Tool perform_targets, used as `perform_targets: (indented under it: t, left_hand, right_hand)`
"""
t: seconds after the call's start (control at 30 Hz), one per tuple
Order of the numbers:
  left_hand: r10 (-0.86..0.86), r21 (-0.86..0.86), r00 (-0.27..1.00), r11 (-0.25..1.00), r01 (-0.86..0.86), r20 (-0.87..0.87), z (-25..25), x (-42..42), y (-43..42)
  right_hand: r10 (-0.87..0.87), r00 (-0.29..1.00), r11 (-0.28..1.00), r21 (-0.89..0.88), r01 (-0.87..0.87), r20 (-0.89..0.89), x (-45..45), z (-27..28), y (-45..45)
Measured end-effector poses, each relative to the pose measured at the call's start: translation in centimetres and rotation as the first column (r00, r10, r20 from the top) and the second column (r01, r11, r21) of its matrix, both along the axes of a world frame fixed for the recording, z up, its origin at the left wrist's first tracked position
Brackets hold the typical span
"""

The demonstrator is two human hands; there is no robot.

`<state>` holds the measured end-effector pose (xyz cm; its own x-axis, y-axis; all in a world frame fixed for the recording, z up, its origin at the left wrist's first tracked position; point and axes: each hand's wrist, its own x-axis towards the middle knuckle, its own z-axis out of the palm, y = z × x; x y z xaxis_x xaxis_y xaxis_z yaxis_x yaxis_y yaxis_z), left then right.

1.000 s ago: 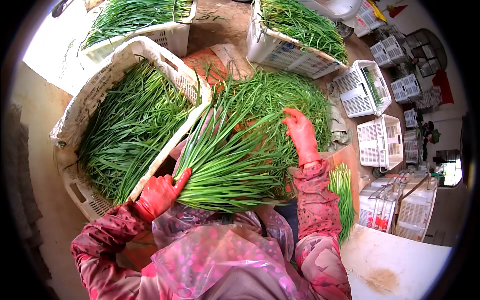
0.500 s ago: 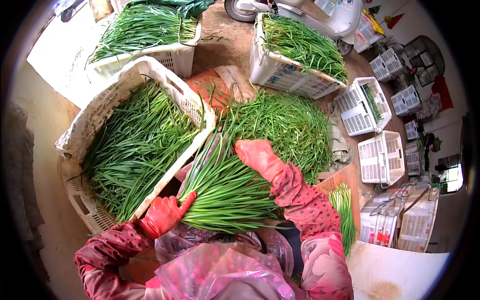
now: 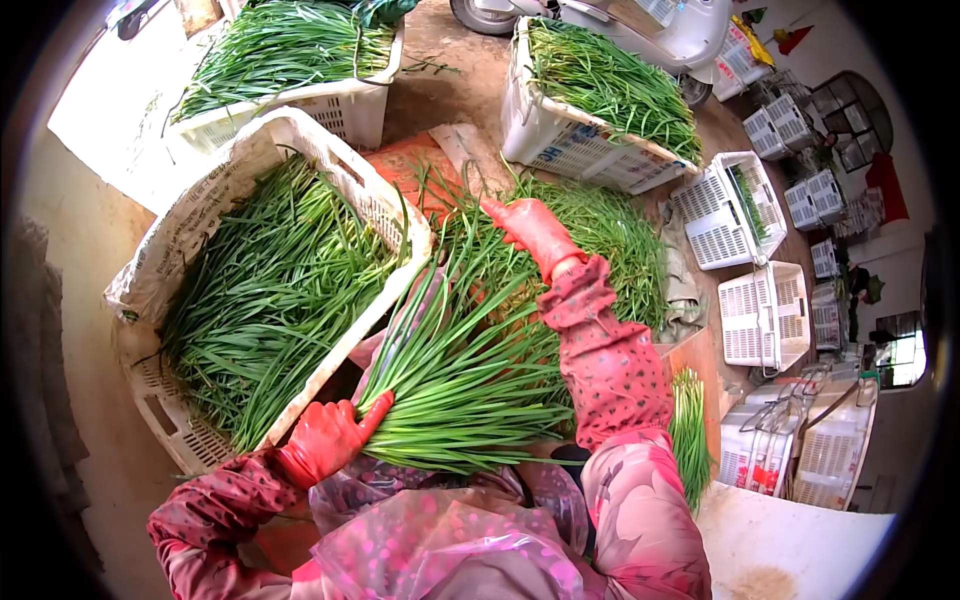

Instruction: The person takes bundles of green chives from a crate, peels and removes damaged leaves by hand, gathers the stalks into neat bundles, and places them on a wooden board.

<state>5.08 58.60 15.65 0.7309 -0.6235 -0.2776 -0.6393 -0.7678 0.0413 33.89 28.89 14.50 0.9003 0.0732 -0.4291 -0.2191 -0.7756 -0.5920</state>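
My left hand (image 3: 328, 440), in a red rubber glove, is closed round the near side of a fanned bunch of garlic chives (image 3: 465, 405) above my lap. Its thumb lies across the blades. My right hand (image 3: 535, 232), gloved in red too, reaches out over the near-left part of a loose pile of chives (image 3: 615, 250). Its fingers are bent together at the tips, close to some thin green blades; whether they pinch any of these I cannot make out. To the left, a large white crate (image 3: 350, 385) holds loose chives (image 3: 280, 300).
Two more chive-filled crates (image 3: 345, 110) (image 3: 590, 160) stand at the back, near a parked scooter (image 3: 660, 35). On the right, a trimmed bundle (image 3: 688, 430) leans by a board (image 3: 700, 350). White crates (image 3: 745, 320) stand farther right.
My right hand has moved away from the bunch, forward and slightly right, over the pile. My left hand stays in place with the chives, whose blades have spread a little.
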Motion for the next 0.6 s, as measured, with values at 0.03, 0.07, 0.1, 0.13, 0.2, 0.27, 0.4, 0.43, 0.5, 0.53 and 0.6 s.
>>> perform_targets:
  t: [0.03,0.07,0.1,0.13,0.2,0.27,0.4,0.43,0.5,0.53,0.6]
  left_hand:
    - [0.002,-0.011,1.000,1.000,-0.001,0.024,0.0,0.0,0.1]
    - [0.005,-0.008,1.000,1.000,-0.005,0.018,0.0,0.0,0.1]
    - [0.004,-0.005,1.000,1.000,-0.004,0.014,0.2,0.1,0.0]
    - [0.003,-0.004,1.000,1.000,-0.003,0.009,0.3,0.2,0.0]
    - [0.008,-0.010,1.000,1.000,-0.008,0.005,0.3,0.1,0.1]
    - [0.003,-0.018,1.000,1.000,-0.003,0.005,0.2,0.1,0.1]
    - [0.006,0.001,1.000,1.000,-0.006,0.016,0.1,-0.1,0.1]
    - [0.005,0.010,1.000,1.000,-0.005,0.028,0.2,0.0,0.1]
    - [0.005,0.006,1.000,1.000,-0.005,0.018,0.2,0.0,0.0]
    - [0.009,0.005,1.000,1.000,-0.009,0.010,0.1,0.0,0.0]
    - [0.014,-0.007,1.000,1.000,-0.014,-0.007,-0.1,-0.2,0.2]
  right_hand:
    - [0.067,0.996,0.994,-0.083,-0.072,-0.053,0.4,-0.6,0.6]
    - [0.030,0.993,0.999,-0.041,-0.035,-0.112,0.1,-0.8,1.4]
    - [-0.003,0.989,0.997,0.069,0.014,-0.151,-0.8,-0.7,2.2]
    - [0.046,0.984,0.996,0.087,-0.031,-0.175,-0.8,-1.2,2.6]
    - [0.133,0.973,0.959,0.271,-0.078,-0.191,-1.2,-1.9,2.8]
    - [0.249,0.968,0.895,0.375,-0.240,0.026,-1.8,-4.1,2.9]
    - [0.294,0.929,0.786,0.496,-0.369,0.225,-2.1,-4.8,2.6]
    - [0.292,0.928,0.788,0.492,-0.370,0.231,-2.2,-4.9,2.7]
    - [0.068,0.997,0.688,0.725,-0.032,-0.020,-3.1,-4.9,3.4]
    - [0.004,0.995,0.646,0.760,0.072,-0.098,-3.7,-4.2,3.8]
    - [-0.060,0.992,0.601,0.790,0.124,-0.110,-3.9,-5.2,3.8]
